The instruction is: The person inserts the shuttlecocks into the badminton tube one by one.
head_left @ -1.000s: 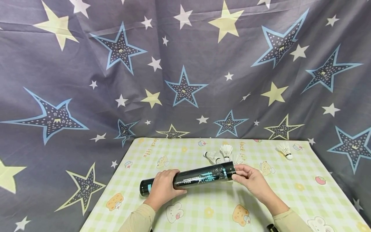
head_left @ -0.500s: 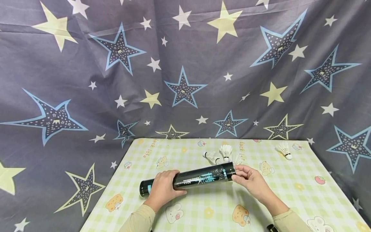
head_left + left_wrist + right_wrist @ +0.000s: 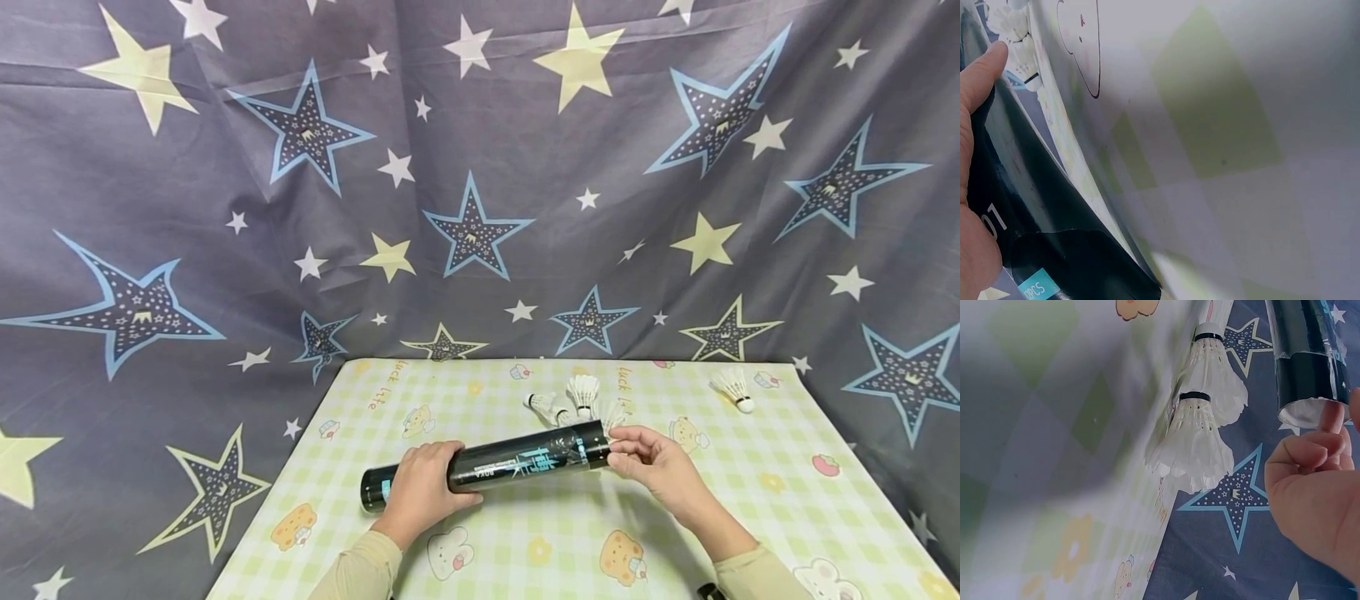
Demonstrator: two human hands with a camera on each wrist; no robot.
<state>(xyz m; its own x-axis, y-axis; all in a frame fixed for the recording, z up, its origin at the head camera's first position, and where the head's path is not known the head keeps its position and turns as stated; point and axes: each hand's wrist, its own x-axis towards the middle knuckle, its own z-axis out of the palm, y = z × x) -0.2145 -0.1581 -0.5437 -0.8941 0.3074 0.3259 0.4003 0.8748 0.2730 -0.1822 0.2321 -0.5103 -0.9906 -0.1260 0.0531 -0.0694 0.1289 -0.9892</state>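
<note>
My left hand (image 3: 427, 485) grips a long black shuttlecock tube (image 3: 517, 462) around its left part. The tube slants, its right end higher, above the checked tablecloth. My right hand (image 3: 663, 473) is at its open right end. In the right wrist view, one finger (image 3: 1332, 417) reaches into the tube's mouth (image 3: 1302, 414) while other fingers are curled outside. What that fingertip touches is hidden. White feather shuttlecocks (image 3: 584, 393) lie just behind the tube's right end. The left wrist view shows the thumb (image 3: 988, 69) along the tube (image 3: 1041, 187).
Another shuttlecock (image 3: 733, 392) lies apart at the back right of the table. The table has a green-and-white checked cloth (image 3: 495, 575) with cartoon prints. A dark star-patterned curtain (image 3: 360, 208) hangs behind and at both sides.
My right hand has shifted slightly right at the tube's mouth. The left hand and the tube have stayed almost still.
</note>
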